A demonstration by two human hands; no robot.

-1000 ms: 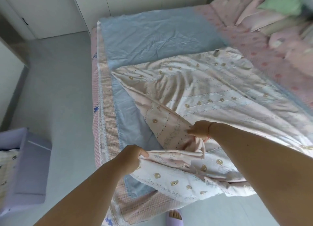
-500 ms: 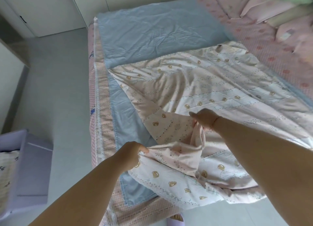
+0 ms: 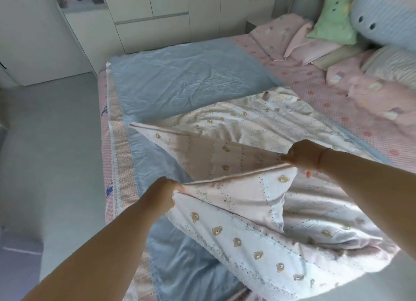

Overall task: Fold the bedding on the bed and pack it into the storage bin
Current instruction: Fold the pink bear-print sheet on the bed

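Storage bin [image 3: 20, 255]: lavender corner visible at 8 o'clock on the grey floor [image 3: 51, 165], well apart from the bed [image 3: 117, 156]; its contents can't be seen. White wardrobe [image 3: 148, 16] along the wall at 11–12 o'clock.

Bed fills the centre and right. Pink checked edge runs down its left side. Blue sheet [image 3: 180, 80] lies flat across the 12 o'clock part and continues under the quilt down to 6 o'clock. Pink bed sheet [image 3: 315, 91] shows at 2 o'clock.

Left hand [image 3: 163, 191] at 7 o'clock of centre, fingers curled, gripping the edge of the bear-print quilt [image 3: 247, 237]. Right hand [image 3: 302, 155] at 3 o'clock of centre, fingers closed, pinching the same edge. Edge is pulled taut between the two hands, running from 8 to 2 o'clock, lifted off the bed. Below it the quilt hangs and bunches toward 5 o'clock; beyond it a folded-back triangular flap points toward 10 o'clock, tip lying on the blue sheet. Rest of the quilt lies spread on the bed, long axis roughly 11 to 5 o'clock, wrinkled.

Pillows piled at 1–2 o'clock at the head of the bed: pink pillows [image 3: 283, 30], green cushion [image 3: 331, 19], blue striped plush [image 3: 387, 16]. All well apart from the quilt. Nothing lies between the hands and the quilt.
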